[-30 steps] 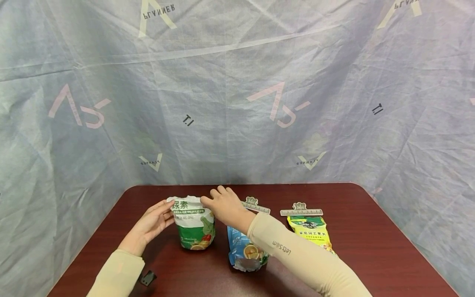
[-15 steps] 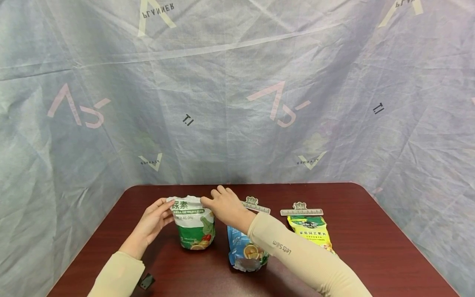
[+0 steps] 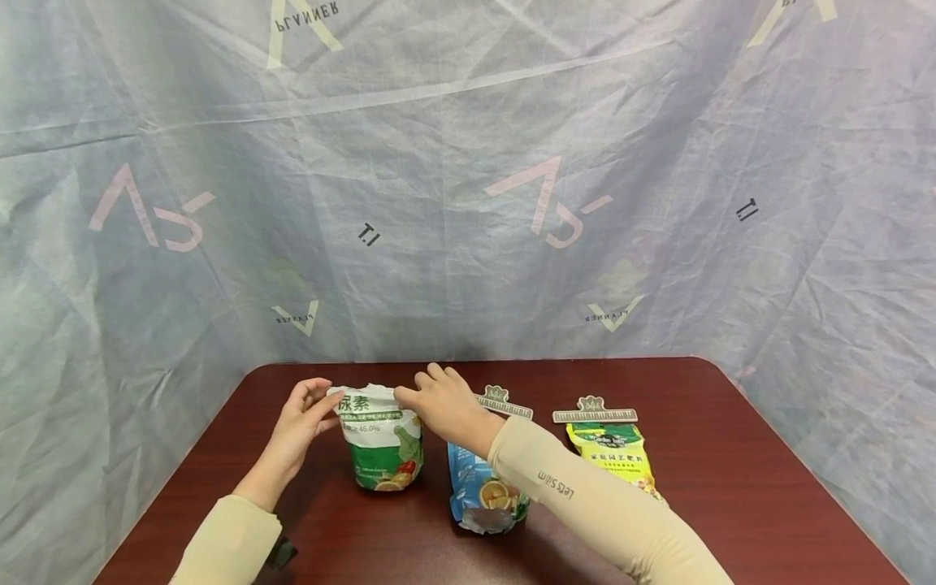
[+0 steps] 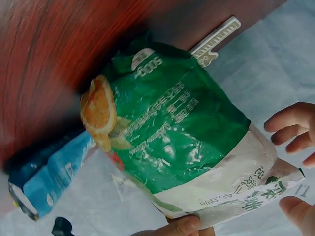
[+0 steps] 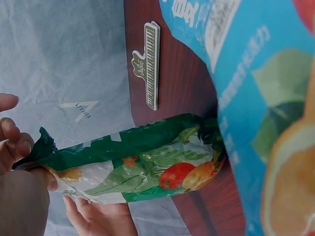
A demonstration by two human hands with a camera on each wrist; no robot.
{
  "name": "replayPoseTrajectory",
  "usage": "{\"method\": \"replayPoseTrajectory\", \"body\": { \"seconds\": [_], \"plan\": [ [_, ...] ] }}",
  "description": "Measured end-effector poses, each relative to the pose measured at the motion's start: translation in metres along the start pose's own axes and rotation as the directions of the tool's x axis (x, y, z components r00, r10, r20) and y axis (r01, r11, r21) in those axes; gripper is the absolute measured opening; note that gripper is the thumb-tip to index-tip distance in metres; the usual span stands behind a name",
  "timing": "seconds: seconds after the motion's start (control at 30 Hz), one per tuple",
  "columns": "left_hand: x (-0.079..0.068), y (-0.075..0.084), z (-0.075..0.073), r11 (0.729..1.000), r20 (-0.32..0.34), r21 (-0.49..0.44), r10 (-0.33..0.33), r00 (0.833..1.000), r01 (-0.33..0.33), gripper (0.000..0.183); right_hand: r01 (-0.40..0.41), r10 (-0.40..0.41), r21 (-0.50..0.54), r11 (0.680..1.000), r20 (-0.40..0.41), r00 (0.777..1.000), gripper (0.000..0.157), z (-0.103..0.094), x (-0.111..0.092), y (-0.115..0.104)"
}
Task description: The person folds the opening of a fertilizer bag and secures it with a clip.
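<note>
A white and green fertilizer bag (image 3: 383, 455) stands upright on the table, with vegetables and orange slices printed on it. My right hand (image 3: 442, 406) pinches its upper right corner, thumb and fingers curled over the folded edge in the right wrist view. At the opposite top corner my left hand (image 3: 296, 426) is spread, thumb by the front edge and fingers raised apart behind it. The left wrist view shows the bag's corner between this thumb (image 4: 298, 214) and the fingers (image 4: 295, 130). Partly behind my right forearm stands a blue bag (image 3: 475, 487).
A yellow and green bag (image 3: 613, 459) lies to the right, with a crown-topped clip (image 3: 594, 413) at its top. Another such clip (image 3: 506, 406) lies behind the blue bag. Beside my left sleeve is a small dark object (image 3: 282, 554). A grey cloth (image 3: 453, 268) hangs behind the table.
My left hand has shifted slightly up, its fingers lifting and spreading away from the bag's left side. The right hand keeps its pinch in the same place.
</note>
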State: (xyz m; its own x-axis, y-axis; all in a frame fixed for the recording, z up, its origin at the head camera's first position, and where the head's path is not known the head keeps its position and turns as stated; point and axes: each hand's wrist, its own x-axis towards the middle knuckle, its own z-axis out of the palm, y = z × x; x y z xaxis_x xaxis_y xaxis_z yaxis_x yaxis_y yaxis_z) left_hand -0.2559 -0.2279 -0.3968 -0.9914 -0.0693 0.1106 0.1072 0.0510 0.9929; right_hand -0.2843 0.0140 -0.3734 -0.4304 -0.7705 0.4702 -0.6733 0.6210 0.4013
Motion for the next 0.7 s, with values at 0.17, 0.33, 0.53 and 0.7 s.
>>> {"method": "replayPoseTrajectory", "body": {
  "seconds": [0.17,0.33,0.53,0.7],
  "plan": [
    [0.0003,0.0012,0.0024,0.946,-0.050,0.293,0.160,0.986,-0.138,0.041,0.000,0.000,0.002,1.000,0.011,1.000,0.018,-0.0002,-0.0006,0.0004],
    [0.0008,0.0002,0.0028,0.795,-0.014,0.531,0.353,0.936,-0.292,0.043,0.006,-0.006,-0.013,1.000,0.009,1.000,0.017,-0.0006,-0.0009,0.0000],
    [0.0026,0.0011,0.0053,0.515,0.141,0.686,0.598,0.789,-0.513,0.042,0.009,-0.009,-0.023,1.000,0.004,1.000,0.022,-0.0007,-0.0013,-0.0005],
    [0.0043,0.0036,0.0089,0.216,0.314,0.750,0.715,0.624,-0.625,0.042,0.018,-0.018,-0.030,0.999,-0.005,1.000,0.022,0.0000,-0.0016,-0.0010]
  ]
}}
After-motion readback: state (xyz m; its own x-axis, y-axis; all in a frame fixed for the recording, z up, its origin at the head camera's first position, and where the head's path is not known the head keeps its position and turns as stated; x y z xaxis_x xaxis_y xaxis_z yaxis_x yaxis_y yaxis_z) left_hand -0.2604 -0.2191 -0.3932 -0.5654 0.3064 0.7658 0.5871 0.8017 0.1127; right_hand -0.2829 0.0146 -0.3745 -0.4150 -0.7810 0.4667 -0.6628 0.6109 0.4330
